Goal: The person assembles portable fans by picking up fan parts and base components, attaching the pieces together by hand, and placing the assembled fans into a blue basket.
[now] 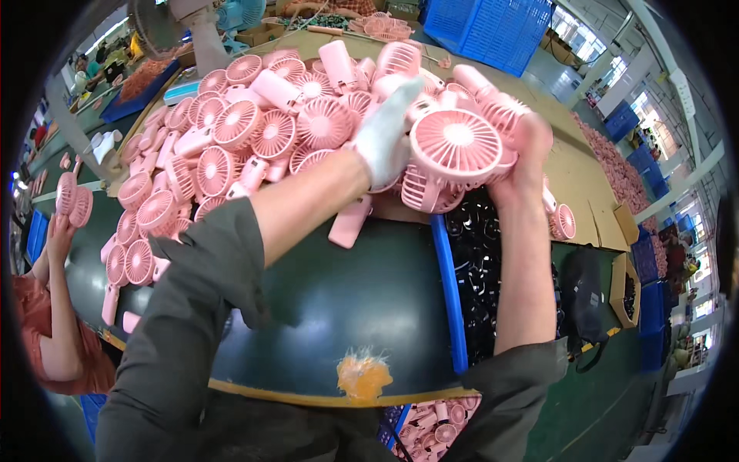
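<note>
Several pink handheld fans are bunched between my two hands at the front right of a large heap. My left hand [385,135], in a white glove, presses against their left side with its thumb up; its other fingers are partly hidden. On the right, my bare right hand [526,158] curls round the bunch, blurred at the fingers. The foremost pink handheld fan [456,144] turns its round grille up toward me. Below it another fan's grille [427,192] shows. The pink fan heap [269,115] spreads left across the table.
A blue-edged tray [450,296] of glossy black parts lies under my right forearm. Beyond the heap stands a blue crate [485,35]. At the left, another person's hand [58,235] holds pink fans. A black bag [583,292] and cardboard box [624,290] sit at the right.
</note>
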A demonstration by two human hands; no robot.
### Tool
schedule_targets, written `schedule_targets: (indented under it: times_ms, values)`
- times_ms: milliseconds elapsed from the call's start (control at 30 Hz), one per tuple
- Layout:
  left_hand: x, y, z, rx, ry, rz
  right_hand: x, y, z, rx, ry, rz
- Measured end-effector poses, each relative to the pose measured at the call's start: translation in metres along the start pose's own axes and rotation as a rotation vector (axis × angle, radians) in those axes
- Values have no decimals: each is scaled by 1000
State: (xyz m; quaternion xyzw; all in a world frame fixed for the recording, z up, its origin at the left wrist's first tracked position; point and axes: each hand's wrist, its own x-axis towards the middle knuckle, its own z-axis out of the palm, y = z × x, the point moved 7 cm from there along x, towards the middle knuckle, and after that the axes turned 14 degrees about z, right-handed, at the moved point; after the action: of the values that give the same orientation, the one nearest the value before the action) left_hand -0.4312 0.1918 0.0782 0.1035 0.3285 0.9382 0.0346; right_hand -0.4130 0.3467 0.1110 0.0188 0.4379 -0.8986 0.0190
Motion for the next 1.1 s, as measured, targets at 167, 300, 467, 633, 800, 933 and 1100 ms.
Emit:
schedule_targets:
  times_ms: [167, 300, 467, 633, 800, 933, 1100]
  values:
    - [106, -42, 36, 225, -249, -40, 56, -37, -34, -166, 228, 33]
    - [166, -45, 31, 764, -74, 205, 106, -87, -98, -215, 338, -118]
    - [166, 16, 16, 1246, -56, 828, 80, -135, -92, -1401, 786, -580]
    - [16, 18, 36, 1367, -1155, 1059, 17, -41, -20, -2106, 117, -789]
    - [-40, -42, 35, 1451, -1727, 1200, 36, -20, -44, -2331, 95, -796]
    - [22, -39, 29, 1586, -1535, 1298, 79, -34, -70, -2498, 218, -594]
    - [106, -59, 17, 2182, -1216, 1221, 101, -52, -104, -2403, 304, -731]
